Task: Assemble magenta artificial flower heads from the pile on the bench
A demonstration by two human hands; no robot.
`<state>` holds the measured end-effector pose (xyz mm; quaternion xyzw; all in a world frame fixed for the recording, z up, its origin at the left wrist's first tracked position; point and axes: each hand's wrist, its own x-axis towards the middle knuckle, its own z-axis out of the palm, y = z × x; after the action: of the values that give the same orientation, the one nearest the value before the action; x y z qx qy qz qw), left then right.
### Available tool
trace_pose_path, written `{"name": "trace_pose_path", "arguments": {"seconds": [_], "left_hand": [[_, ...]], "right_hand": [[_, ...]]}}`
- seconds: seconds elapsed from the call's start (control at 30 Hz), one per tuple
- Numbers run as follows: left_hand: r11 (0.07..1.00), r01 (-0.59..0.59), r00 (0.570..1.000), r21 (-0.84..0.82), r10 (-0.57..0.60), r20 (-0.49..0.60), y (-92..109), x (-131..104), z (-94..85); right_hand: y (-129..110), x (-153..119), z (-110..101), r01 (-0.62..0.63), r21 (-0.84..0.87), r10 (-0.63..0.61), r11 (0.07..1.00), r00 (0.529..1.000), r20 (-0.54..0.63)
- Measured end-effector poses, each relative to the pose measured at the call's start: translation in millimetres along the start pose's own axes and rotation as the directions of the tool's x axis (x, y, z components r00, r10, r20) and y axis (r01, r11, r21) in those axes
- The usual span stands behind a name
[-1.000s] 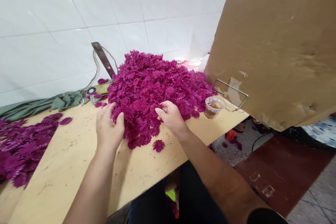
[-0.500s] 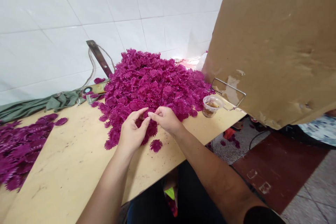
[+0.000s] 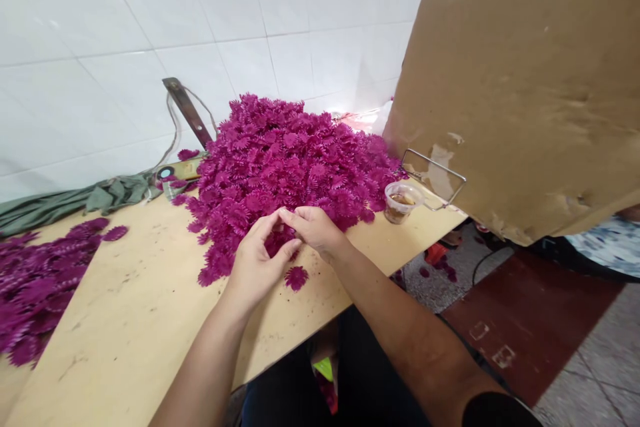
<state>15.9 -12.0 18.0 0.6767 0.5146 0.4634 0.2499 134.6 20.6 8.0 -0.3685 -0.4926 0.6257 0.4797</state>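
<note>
A large heap of magenta flower-shaped pieces [image 3: 285, 153] stands on the pale board [image 3: 150, 293]. In front of it my left hand [image 3: 257, 257] has its thumb spread away from the forefinger, whose tip meets my right fingertips. My right hand [image 3: 313, 230] is closed in a pinch at that meeting point; whatever is between the fingertips is too small to make out. One loose magenta flower [image 3: 296, 278] lies just below the hands. A small clear cup of brown liquid [image 3: 400, 200] sits to the right of the heap.
Another magenta pile [image 3: 45, 280] lies at the left, below a green cloth [image 3: 115, 192]. A metal bar with string [image 3: 187, 113] leans on the tiled wall. At the right are a wire frame [image 3: 437, 163] and a big cardboard sheet [image 3: 520, 93].
My left thumb has moved down and away from the right fingertips, while the left forefinger has come against them. The view has shifted slightly.
</note>
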Motion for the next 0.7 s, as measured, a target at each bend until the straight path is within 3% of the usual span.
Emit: {"name": "trace_pose_path", "arguments": {"seconds": [0.17,0.3,0.47,0.57,0.7], "left_hand": [[0.999,-0.013,0.993,0.041,0.018,-0.119,-9,-2,2.4],[0.991,0.115,0.971,-0.075,-0.128,-0.201,-8,2,2.7],[0.881,0.292,0.943,-0.372,-0.33,-0.04,2,3,2.4],[0.84,0.335,0.933,-0.426,-0.359,0.026,3,3,1.7],[0.855,0.329,0.935,-0.4,-0.355,0.011,-6,5,0.4]], "right_hand": [[1,-3,2,-0.021,0.018,0.02,1.0,0.999,0.03],[-4,-8,3,0.018,0.057,-0.023,0.998,0.996,0.082],[1,-6,2,0.09,0.015,-0.089,0.996,0.996,-0.004],[4,-5,3,0.08,-0.027,-0.081,0.996,0.996,-0.031],[2,-7,5,0.115,-0.085,-0.119,0.99,0.992,-0.043]]}}
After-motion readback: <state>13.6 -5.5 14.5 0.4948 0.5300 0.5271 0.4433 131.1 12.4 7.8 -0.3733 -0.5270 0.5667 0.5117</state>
